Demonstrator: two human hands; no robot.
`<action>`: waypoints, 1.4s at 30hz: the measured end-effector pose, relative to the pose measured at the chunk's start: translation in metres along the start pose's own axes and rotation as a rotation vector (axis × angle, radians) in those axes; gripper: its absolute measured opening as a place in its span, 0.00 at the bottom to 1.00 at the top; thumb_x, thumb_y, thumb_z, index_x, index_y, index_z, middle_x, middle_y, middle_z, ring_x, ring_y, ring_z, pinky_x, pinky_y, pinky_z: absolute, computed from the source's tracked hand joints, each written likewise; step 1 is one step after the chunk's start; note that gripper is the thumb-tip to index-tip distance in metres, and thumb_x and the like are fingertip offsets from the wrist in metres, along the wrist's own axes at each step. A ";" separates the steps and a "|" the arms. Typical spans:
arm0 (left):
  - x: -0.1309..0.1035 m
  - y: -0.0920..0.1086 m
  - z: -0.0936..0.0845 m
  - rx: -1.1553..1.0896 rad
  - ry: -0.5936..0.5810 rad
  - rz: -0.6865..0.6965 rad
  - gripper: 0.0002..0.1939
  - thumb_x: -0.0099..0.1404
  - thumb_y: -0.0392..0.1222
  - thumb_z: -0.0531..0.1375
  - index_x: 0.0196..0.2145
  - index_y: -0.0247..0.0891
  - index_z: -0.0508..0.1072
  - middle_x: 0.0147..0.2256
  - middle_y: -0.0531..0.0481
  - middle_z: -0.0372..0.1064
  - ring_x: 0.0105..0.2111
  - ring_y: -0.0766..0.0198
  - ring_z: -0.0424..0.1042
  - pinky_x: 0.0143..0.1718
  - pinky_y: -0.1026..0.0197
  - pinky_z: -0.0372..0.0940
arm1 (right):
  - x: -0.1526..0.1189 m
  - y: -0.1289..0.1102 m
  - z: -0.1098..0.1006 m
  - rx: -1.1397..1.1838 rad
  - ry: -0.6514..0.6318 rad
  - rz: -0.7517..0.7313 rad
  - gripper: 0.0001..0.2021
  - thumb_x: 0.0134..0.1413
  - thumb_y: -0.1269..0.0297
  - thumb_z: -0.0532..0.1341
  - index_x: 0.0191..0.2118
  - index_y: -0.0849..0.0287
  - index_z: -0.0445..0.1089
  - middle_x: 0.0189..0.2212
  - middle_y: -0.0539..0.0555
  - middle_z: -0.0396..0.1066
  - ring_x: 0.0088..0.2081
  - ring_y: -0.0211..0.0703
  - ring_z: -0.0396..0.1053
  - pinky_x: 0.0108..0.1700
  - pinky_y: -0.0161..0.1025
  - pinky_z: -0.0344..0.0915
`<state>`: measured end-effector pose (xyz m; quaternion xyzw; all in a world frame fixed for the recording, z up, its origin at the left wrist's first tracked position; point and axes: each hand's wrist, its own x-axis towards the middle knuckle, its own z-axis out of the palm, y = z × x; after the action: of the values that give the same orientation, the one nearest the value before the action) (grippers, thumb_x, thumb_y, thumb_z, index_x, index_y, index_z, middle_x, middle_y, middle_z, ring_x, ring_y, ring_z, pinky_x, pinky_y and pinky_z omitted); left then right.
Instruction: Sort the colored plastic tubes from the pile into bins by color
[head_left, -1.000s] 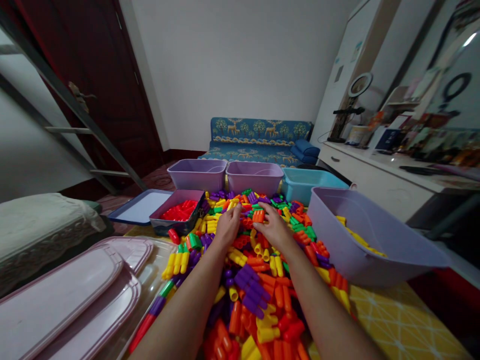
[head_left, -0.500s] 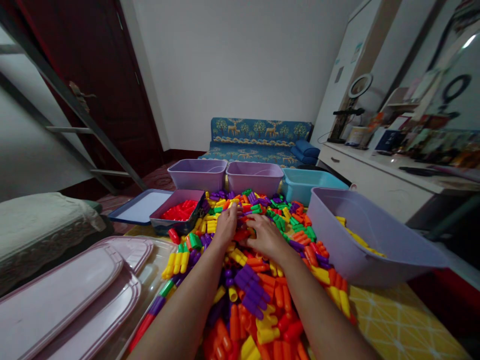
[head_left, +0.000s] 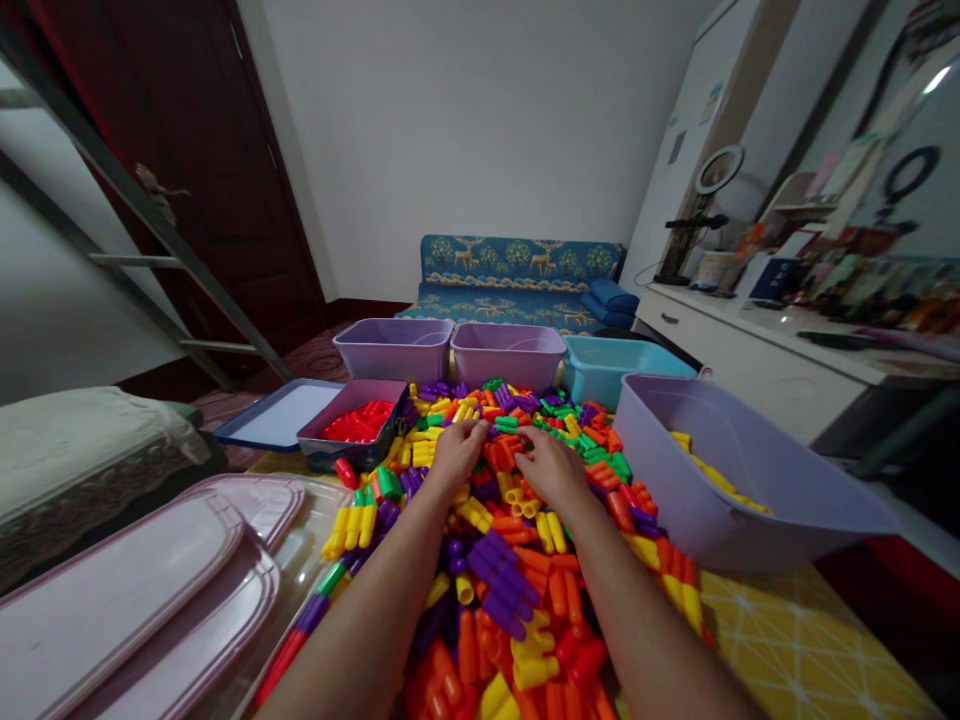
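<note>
A heap of plastic building blocks (head_left: 510,580) in red, orange, yellow, green and purple spreads out beneath my forearms. On its far part, my left hand (head_left: 459,452) has thumb and fingers drawn together; whatever may be between them is hidden. To its right, my right hand (head_left: 549,464) is open, thumb and forefinger apart over the blocks. Red-orange blocks (head_left: 501,455) lie in the gap between both hands, with yellow blocks (head_left: 517,492) just nearer to me. A purple joined block (head_left: 504,582) rests closer, between my forearms.
Two lilac bins (head_left: 394,345) and a blue bin (head_left: 626,365) line the back. At right stands a larger lilac bin (head_left: 720,520) holding yellow blocks. A box of red pieces (head_left: 360,422) is at left, near pale pink lids (head_left: 135,590). Yellow patterned cloth (head_left: 802,640) covers the table.
My hands have drawn apart slightly, the right one moving to the right and away from the blocks it was among. Red-orange and yellow blocks between them now show more.
</note>
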<state>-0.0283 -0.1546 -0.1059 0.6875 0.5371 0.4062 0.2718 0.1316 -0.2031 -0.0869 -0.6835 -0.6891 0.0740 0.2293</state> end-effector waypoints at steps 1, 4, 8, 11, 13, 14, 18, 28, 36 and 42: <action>-0.002 0.002 -0.001 0.002 -0.019 0.009 0.17 0.71 0.44 0.54 0.36 0.31 0.80 0.31 0.47 0.75 0.34 0.59 0.74 0.34 0.66 0.63 | 0.000 0.000 0.001 0.001 -0.013 -0.002 0.20 0.57 0.65 0.58 0.56 0.56 0.68 0.45 0.55 0.74 0.44 0.47 0.73 0.44 0.40 0.64; -0.006 0.008 -0.002 -0.014 -0.108 0.026 0.13 0.67 0.43 0.60 0.42 0.32 0.80 0.36 0.49 0.75 0.37 0.61 0.74 0.37 0.68 0.63 | 0.001 0.000 0.004 -0.005 -0.025 0.003 0.22 0.54 0.67 0.58 0.56 0.54 0.68 0.45 0.55 0.74 0.44 0.47 0.73 0.43 0.39 0.64; -0.008 0.005 -0.001 0.130 -0.195 0.158 0.18 0.58 0.40 0.66 0.47 0.36 0.79 0.41 0.49 0.75 0.39 0.60 0.73 0.39 0.67 0.64 | 0.002 0.002 0.006 -0.050 -0.016 0.004 0.20 0.54 0.67 0.57 0.54 0.56 0.69 0.45 0.56 0.73 0.45 0.48 0.72 0.45 0.40 0.64; -0.007 0.000 -0.001 0.186 -0.238 0.224 0.22 0.54 0.37 0.67 0.49 0.37 0.79 0.42 0.49 0.75 0.39 0.60 0.72 0.40 0.66 0.64 | 0.003 0.005 0.007 -0.088 -0.015 0.020 0.19 0.56 0.68 0.56 0.53 0.57 0.70 0.43 0.56 0.74 0.45 0.50 0.72 0.45 0.42 0.64; -0.006 -0.002 -0.001 0.179 -0.253 0.199 0.21 0.55 0.35 0.67 0.48 0.37 0.79 0.40 0.50 0.75 0.37 0.61 0.72 0.38 0.66 0.64 | 0.003 0.006 0.008 -0.070 -0.002 0.020 0.18 0.55 0.67 0.56 0.52 0.56 0.71 0.43 0.56 0.74 0.45 0.50 0.72 0.45 0.42 0.64; -0.006 -0.002 0.000 0.175 -0.245 0.174 0.20 0.56 0.35 0.67 0.48 0.36 0.79 0.39 0.50 0.75 0.36 0.61 0.72 0.37 0.66 0.63 | 0.003 0.006 0.009 -0.044 0.004 0.019 0.17 0.55 0.67 0.57 0.51 0.56 0.71 0.43 0.55 0.74 0.45 0.49 0.72 0.45 0.41 0.64; -0.004 -0.002 0.002 0.144 -0.136 0.063 0.19 0.60 0.38 0.66 0.49 0.32 0.76 0.37 0.48 0.74 0.36 0.61 0.72 0.35 0.67 0.63 | 0.004 0.008 0.010 0.119 0.004 0.014 0.16 0.54 0.67 0.60 0.49 0.57 0.72 0.41 0.54 0.75 0.40 0.42 0.73 0.40 0.35 0.64; 0.001 -0.005 0.004 0.016 0.035 -0.008 0.11 0.67 0.37 0.59 0.45 0.28 0.74 0.36 0.45 0.72 0.35 0.60 0.71 0.35 0.66 0.61 | 0.012 0.008 0.019 0.467 0.041 -0.059 0.15 0.49 0.73 0.62 0.45 0.62 0.73 0.36 0.53 0.76 0.35 0.39 0.73 0.40 0.34 0.67; 0.002 -0.002 0.001 -0.198 0.028 0.004 0.13 0.70 0.38 0.53 0.38 0.27 0.75 0.33 0.46 0.73 0.33 0.61 0.71 0.32 0.67 0.63 | 0.004 0.003 0.009 0.283 0.155 -0.033 0.09 0.54 0.70 0.61 0.40 0.57 0.74 0.37 0.53 0.74 0.39 0.42 0.72 0.43 0.37 0.66; 0.001 0.001 0.004 -0.407 0.022 -0.042 0.14 0.64 0.35 0.60 0.45 0.24 0.75 0.40 0.42 0.75 0.39 0.57 0.74 0.38 0.65 0.67 | 0.003 -0.003 0.003 0.260 0.258 -0.072 0.09 0.52 0.72 0.62 0.41 0.59 0.74 0.42 0.55 0.71 0.42 0.44 0.70 0.48 0.40 0.65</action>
<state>-0.0241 -0.1535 -0.1068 0.6025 0.4612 0.5080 0.4077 0.1277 -0.2002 -0.0878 -0.6268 -0.6627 0.0657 0.4045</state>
